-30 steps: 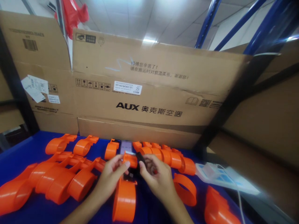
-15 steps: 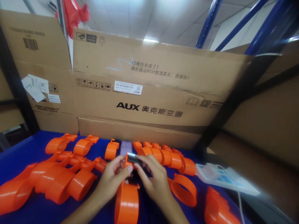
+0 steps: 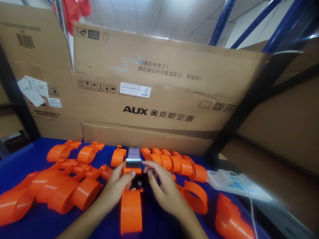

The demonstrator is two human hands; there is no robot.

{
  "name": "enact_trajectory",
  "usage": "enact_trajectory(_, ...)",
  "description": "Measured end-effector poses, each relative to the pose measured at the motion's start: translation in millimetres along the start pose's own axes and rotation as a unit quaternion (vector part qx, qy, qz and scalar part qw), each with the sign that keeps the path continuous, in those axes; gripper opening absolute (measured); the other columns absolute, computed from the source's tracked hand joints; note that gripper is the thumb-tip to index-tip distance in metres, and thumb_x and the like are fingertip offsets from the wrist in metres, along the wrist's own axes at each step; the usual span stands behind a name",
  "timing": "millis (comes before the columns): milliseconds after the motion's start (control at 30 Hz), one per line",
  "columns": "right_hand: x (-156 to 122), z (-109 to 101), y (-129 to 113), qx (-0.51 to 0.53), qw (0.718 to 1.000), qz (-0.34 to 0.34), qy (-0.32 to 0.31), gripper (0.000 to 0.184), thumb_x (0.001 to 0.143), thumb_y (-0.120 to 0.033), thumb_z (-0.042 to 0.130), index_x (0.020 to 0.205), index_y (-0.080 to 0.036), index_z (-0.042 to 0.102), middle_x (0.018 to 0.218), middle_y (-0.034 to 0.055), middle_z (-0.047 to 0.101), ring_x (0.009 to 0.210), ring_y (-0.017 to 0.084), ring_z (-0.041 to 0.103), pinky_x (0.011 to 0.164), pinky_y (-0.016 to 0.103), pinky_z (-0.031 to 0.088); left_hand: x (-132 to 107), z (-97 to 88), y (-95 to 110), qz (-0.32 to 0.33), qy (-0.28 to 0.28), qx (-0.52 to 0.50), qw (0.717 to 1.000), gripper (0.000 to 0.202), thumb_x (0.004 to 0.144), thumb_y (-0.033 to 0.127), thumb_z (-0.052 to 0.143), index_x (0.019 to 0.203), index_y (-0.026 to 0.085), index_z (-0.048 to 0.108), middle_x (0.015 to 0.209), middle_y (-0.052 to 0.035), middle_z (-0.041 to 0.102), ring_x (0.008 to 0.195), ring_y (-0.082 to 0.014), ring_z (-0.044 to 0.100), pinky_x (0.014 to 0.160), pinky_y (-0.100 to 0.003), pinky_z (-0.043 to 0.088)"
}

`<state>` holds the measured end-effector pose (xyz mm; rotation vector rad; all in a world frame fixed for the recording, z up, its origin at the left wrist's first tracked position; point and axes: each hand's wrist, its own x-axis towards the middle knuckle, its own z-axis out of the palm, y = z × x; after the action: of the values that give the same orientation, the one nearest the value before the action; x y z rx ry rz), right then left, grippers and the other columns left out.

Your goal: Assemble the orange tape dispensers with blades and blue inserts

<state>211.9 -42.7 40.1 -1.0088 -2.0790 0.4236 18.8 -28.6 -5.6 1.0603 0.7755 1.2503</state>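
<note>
My left hand (image 3: 119, 182) is closed on an orange plastic bracket (image 3: 131, 210) with a wide ring at its lower end, thumb pressed on its front. A glossy black piece (image 3: 133, 163) sits across the bracket's top; whether it is fixed there I cannot tell. My right hand (image 3: 163, 187) is just right of the bracket, fingers bent and apart, with nothing visible in them. Its index fingertip is close to the black piece's right end; contact is unclear. Directly behind stands or lies a phone-like screen (image 3: 134, 152) showing digits.
Several like orange brackets (image 3: 86, 194) lie in rows at the left, more (image 3: 175, 163) at the back right, and others near my right arm. A white power strip (image 3: 239, 186) with a cable is on the right. A cardboard sheet (image 3: 159, 99) walls the back of the blue surface (image 3: 37, 146).
The black piece and bracket top have turned to face me squarely. My right hand has come off the black piece and shifted slightly right. The camera view has moved a little.
</note>
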Motion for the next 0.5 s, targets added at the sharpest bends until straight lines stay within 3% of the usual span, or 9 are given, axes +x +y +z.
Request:
enact_trajectory(100, -0.5, -5.0, 8.0, -0.091, 0.993, 0.032, -0.063, 0.022, 0.096, -0.014, 0.048, 0.1, -0.024, 0.067, 0.099, 0.0056, 0.065, 0.095, 0.022, 0.061, 0.086, 0.035, 0.051, -0.1, 0.7, -0.5, 0.004, 0.013, 0.006, 1.0, 0.026, 0.08, 0.039, 0.074, 0.094, 0.019, 0.066, 0.059, 0.0069, 0.049, 0.05, -0.0087, 0.04, 0.049, -0.021, 0.034)
enact_trajectory(167, -2.6, -6.9, 12.6, -0.155, 0.98, 0.05, -0.118, 0.017, 0.09, -0.013, 0.056, 0.093, -0.023, 0.07, 0.099, 0.0059, 0.063, 0.098, 0.024, 0.058, 0.089, 0.038, 0.048, -0.8, 1.6, 0.0, 0.003, 0.012, 0.004, 1.0, 0.024, 0.081, 0.039, 0.074, 0.093, 0.019, 0.065, 0.059, 0.007, 0.048, 0.05, -0.0086, 0.039, 0.049, -0.021, 0.033)
enact_trajectory(267, -6.3, -4.6, 16.6, -0.206, 0.963, 0.068, -0.161, 0.012, 0.086, -0.018, 0.066, 0.093, -0.024, 0.072, 0.1, 0.0062, 0.059, 0.099, 0.026, 0.055, 0.089, 0.04, 0.046, -1.4, 2.3, 0.6, -0.001, 0.007, 0.001, 1.0, 0.025, 0.083, 0.038, 0.072, 0.096, 0.019, 0.064, 0.062, 0.0065, 0.049, 0.051, -0.0082, 0.038, 0.049, -0.021, 0.032)
enact_trajectory(500, -6.7, 7.3, 16.3, -0.218, 0.955, 0.078, -0.187, 0.013, 0.086, -0.029, 0.072, 0.098, -0.025, 0.074, 0.102, 0.0065, 0.056, 0.101, 0.027, 0.053, 0.091, 0.04, 0.044, -2.5, 0.2, -2.8, 0.004, -0.002, 0.022, 1.0, 0.027, 0.086, 0.042, 0.07, 0.099, 0.02, 0.063, 0.06, 0.0068, 0.048, 0.053, -0.0093, 0.04, 0.053, -0.021, 0.037)
